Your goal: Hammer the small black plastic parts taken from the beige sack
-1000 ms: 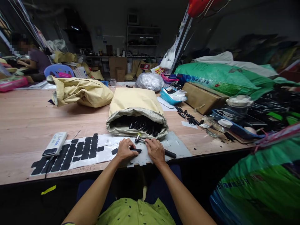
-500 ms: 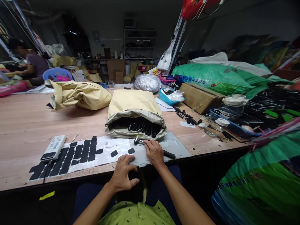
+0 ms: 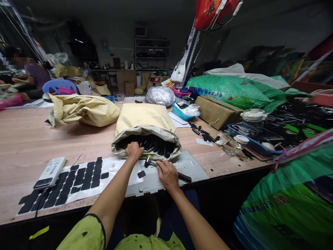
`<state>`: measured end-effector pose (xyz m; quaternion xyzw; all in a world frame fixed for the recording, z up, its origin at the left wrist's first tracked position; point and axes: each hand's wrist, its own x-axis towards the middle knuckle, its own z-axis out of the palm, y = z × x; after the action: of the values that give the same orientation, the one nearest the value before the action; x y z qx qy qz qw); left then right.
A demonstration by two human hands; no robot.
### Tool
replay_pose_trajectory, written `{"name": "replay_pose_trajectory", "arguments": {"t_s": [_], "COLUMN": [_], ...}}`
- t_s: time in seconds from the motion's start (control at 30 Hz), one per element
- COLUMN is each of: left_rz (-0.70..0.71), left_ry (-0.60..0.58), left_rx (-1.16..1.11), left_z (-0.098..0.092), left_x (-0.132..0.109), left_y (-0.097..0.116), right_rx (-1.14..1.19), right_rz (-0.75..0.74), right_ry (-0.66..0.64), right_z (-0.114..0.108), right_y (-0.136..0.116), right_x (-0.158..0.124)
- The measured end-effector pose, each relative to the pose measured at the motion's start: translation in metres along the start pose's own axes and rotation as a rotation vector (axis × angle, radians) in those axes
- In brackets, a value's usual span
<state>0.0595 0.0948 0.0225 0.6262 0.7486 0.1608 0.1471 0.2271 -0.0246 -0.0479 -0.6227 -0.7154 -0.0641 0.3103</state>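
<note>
My left hand (image 3: 134, 150), its grip hidden in the mouth of the sack (image 3: 143, 116) at mid-frame so I could not tell its state, lay among black parts (image 3: 156, 146) while my right hand (image 3: 168, 173) clasped the small hammer (image 3: 183, 177) just below; I judged a snagged pull might have spilled parts.

No wording legible anywhere; print present but unreadable.
- Red hanging bag (image 3: 208, 10), top of view: large dark character, partly cut by frame edge, not decipherable.
- Green sack (image 3: 229, 92), far right side of bench (image 3: 26, 146): line of blue characters along its side, too blurred.
- White handset (image 3: 50, 172), on bench at left: small blue label above dark screen, too small.
- Green bag (image 3: 281, 201), lower right: faint red lettering, smeared.
- Wall notice (image 3: 105, 44), back of room: too distant.
</note>
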Motion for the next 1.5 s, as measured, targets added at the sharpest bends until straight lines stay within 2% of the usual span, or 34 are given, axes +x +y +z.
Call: {"name": "replay_pose_trajectory", "arguments": {"t_s": [0.07, 0.13, 0.2, 0.3, 0.4, 0.53, 0.63, 0.73, 0.87, 1.0, 1.2, 1.5], "left_rz": [-0.020, -0.016, 0.024, 0.179, 0.317, 0.361, 0.414, 0.410, 0.393, 0.389, 0.366, 0.373], "left_ry": [-0.048, -0.030, 0.051, 0.230, 0.302, 0.172, 0.037, -0.027, -0.047, -0.043, -0.044, -0.054], "left_rx": [0.006, -0.032, -0.138, -0.328, -0.379, -0.324, -0.236, -0.195, -0.218, -0.227, -0.223, -0.220], "left_z": [0.001, 0.000, -0.003, -0.009, -0.007, 0.006, 0.017, 0.023, 0.024, 0.025, 0.026, 0.028], "left_x": [0.002, 0.000, -0.008, -0.029, -0.055, -0.084, -0.093, -0.093, -0.089, -0.089, -0.089, -0.088], "left_y": [0.000, -0.003, -0.011, -0.030, -0.057, -0.076, -0.070, -0.058, -0.055, -0.057, -0.056, -0.057], "right_rx": [0.004, 0.005, 0.008, 0.011, 0.003, 0.061, 0.209, 0.338, 0.364, 0.325, 0.286, 0.278], "right_rz": [0.003, 0.004, 0.005, 0.011, 0.042, 0.080, 0.138, 0.228, 0.253, 0.230, 0.192, 0.147], "right_ry": [0.004, 0.010, 0.015, 0.040, 0.113, 0.155, 0.155, 0.138, 0.019, -0.056, -0.006, -0.016], "right_z": [0.000, 0.000, 0.001, 0.000, -0.003, -0.010, -0.020, -0.033, -0.046, -0.047, -0.041, -0.037], "right_y": [0.000, 0.000, 0.000, 0.001, 0.001, -0.006, -0.013, -0.019, -0.023, -0.030, -0.039, -0.041], "right_x": [0.000, 0.000, 0.000, -0.002, -0.003, -0.004, -0.005, -0.007, -0.018, -0.029, -0.030, -0.030]}}
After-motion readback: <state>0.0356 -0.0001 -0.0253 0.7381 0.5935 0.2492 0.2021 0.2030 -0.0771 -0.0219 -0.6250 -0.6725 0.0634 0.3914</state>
